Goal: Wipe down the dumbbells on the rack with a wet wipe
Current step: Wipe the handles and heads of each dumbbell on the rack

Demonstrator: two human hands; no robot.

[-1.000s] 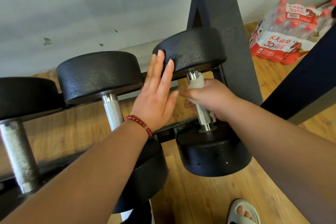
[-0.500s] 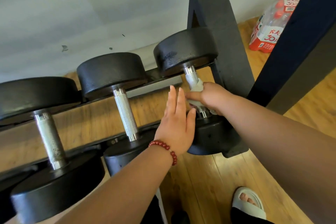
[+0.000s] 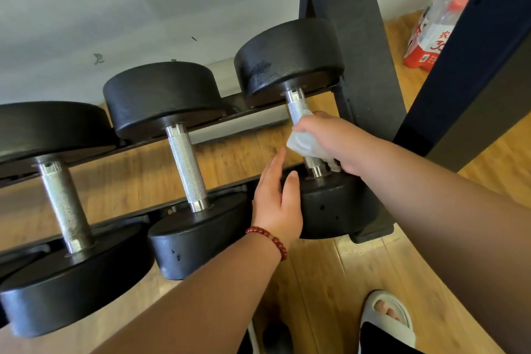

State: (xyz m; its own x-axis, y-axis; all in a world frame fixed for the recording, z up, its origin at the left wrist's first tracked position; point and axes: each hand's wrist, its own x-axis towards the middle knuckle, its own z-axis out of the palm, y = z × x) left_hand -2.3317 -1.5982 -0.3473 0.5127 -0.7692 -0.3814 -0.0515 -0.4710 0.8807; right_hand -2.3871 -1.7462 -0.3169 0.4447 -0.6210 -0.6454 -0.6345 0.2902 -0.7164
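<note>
By the rack post (image 3: 359, 37), the right hand (image 3: 334, 142) curls a wet wipe (image 3: 301, 143) round the handle of the last dumbbell (image 3: 287, 57), fingertips hidden; the left hand (image 3: 277, 200), fingers straight, lies against its lower weight

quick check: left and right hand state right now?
Left hand: open, fingers straight, beside the near head of the rightmost dumbbell; holds nothing.
Right hand: closed, gripping the wet wipe around that dumbbell's handle.
</note>
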